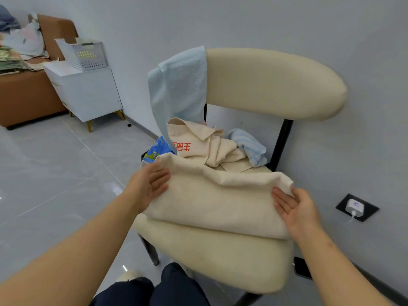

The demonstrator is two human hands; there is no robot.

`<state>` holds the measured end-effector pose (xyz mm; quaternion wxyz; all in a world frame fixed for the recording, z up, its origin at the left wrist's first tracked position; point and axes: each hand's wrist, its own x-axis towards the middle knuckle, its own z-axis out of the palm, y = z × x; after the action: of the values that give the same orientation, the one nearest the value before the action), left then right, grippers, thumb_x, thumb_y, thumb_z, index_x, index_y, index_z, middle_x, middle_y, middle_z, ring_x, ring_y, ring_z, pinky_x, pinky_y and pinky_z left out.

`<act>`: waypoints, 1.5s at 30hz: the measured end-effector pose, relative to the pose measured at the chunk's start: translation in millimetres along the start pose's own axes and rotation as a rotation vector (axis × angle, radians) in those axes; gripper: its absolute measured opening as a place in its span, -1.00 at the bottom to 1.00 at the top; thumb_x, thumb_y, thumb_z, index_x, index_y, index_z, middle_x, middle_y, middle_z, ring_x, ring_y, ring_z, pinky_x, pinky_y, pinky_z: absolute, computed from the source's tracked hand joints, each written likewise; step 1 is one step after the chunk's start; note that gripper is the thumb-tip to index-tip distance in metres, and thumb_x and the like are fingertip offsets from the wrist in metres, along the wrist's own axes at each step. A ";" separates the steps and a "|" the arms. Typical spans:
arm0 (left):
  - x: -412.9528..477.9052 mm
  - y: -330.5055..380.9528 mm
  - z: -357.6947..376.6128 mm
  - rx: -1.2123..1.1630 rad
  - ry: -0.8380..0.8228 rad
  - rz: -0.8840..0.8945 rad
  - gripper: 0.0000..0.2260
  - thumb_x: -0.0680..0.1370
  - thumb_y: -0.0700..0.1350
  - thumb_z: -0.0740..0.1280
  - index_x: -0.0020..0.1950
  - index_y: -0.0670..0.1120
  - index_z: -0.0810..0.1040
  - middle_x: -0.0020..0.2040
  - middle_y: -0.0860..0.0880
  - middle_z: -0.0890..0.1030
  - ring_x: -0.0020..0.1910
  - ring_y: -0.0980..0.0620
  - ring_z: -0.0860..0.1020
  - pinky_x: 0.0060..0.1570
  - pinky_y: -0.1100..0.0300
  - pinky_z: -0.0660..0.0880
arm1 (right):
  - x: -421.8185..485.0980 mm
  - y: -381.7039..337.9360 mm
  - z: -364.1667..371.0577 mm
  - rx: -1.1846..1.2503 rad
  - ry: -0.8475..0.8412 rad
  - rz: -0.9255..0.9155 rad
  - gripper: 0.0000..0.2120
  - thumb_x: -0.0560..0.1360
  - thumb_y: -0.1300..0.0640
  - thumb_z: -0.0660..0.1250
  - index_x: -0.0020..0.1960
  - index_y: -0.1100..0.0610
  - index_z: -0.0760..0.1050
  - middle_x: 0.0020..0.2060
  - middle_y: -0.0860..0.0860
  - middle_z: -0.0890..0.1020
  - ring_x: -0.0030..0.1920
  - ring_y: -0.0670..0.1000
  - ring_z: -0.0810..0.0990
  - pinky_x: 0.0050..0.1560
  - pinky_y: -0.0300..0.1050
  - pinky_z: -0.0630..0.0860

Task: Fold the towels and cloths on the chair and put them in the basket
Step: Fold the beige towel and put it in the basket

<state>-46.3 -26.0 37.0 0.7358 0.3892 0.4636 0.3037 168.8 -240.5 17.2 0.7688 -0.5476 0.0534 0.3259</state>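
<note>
Soft, limp and light, the cream towel point(217, 202) on the chair point(273, 85) droops between 2 open-fingered hands, left hand point(150, 184) and right hand point(293, 206), so its corners look like the best hold.

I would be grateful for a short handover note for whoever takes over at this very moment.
Left hand: open, flat against the left edge of the cream towel.
Right hand: open, palm up under its right corner.
The towel lies doubled on the chair seat. Behind it: a cream cloth with red print, a blue towel, a patterned blue cloth; a light blue cloth hangs on the backrest.
The basket sits on the white cabinet.
Left: finish this fold, fold the rest, load the basket.
</note>
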 end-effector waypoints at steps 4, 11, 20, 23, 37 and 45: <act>36.4 -41.8 0.2 0.736 -0.057 0.190 -0.70 0.53 -0.12 0.34 0.25 -0.08 0.44 0.13 -0.02 0.55 0.11 0.02 0.52 0.03 0.16 0.43 | 26.9 37.0 -0.3 -0.678 0.001 -0.194 -0.87 0.51 0.13 0.30 0.05 -0.01 0.52 0.07 0.00 0.59 0.08 0.02 0.53 0.09 -0.12 0.39; 40.4 -79.6 5.7 1.467 0.153 0.482 -0.52 0.52 0.10 0.26 0.37 -0.06 0.26 0.21 -0.03 0.51 0.25 -0.06 0.40 0.13 0.05 0.31 | 25.3 74.4 -2.6 -1.454 0.008 -0.520 -0.60 0.46 0.15 0.25 0.29 0.08 0.33 -0.13 0.06 0.61 0.00 0.11 0.53 0.10 -0.07 0.30; 1.4 -86.9 -25.3 1.460 0.118 0.404 -0.47 0.51 0.14 0.27 0.41 0.00 0.21 0.31 0.04 0.43 0.35 -0.01 0.32 0.18 0.08 0.28 | -20.7 81.9 -19.1 -1.469 0.069 -0.545 -0.65 0.45 0.13 0.31 0.24 0.08 0.45 -0.06 0.13 0.60 0.04 0.18 0.50 0.03 -0.02 0.39; 1.7 -79.2 -27.9 1.258 0.151 0.341 -0.55 0.52 0.05 0.30 0.36 -0.04 0.30 0.19 -0.03 0.51 0.22 -0.07 0.44 0.09 0.08 0.36 | -15.2 69.1 -16.0 -1.277 0.063 -0.467 -0.77 0.50 0.09 0.29 0.15 0.06 0.50 -0.08 0.04 0.60 0.01 0.15 0.53 -0.07 -0.07 0.42; 51.7 -48.2 -20.0 1.072 0.325 0.149 -0.83 0.50 -0.14 0.22 -0.06 -0.20 0.54 -0.08 -0.17 0.62 -0.10 -0.16 0.54 -0.20 0.09 0.40 | 44.4 49.3 -2.8 -0.992 0.265 -0.213 -0.85 0.51 0.14 0.20 -0.09 0.20 0.48 -0.16 0.14 0.61 -0.10 0.21 0.56 -0.13 -0.04 0.44; 37.9 -54.1 -15.3 1.144 0.377 0.181 -0.44 0.49 -0.01 0.35 0.42 -0.08 0.24 0.32 -0.21 0.34 0.28 -0.22 0.38 0.16 -0.02 0.36 | 44.8 45.9 -7.4 -1.205 0.315 -0.185 -0.79 0.52 0.03 0.18 0.06 0.15 0.41 -0.05 0.13 0.51 -0.10 0.16 0.45 -0.15 -0.07 0.33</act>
<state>-41.2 -18.6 -30.2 0.2865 0.7001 0.6407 0.1313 180.1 -218.5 -42.4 0.3329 -0.9285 -0.0744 0.1464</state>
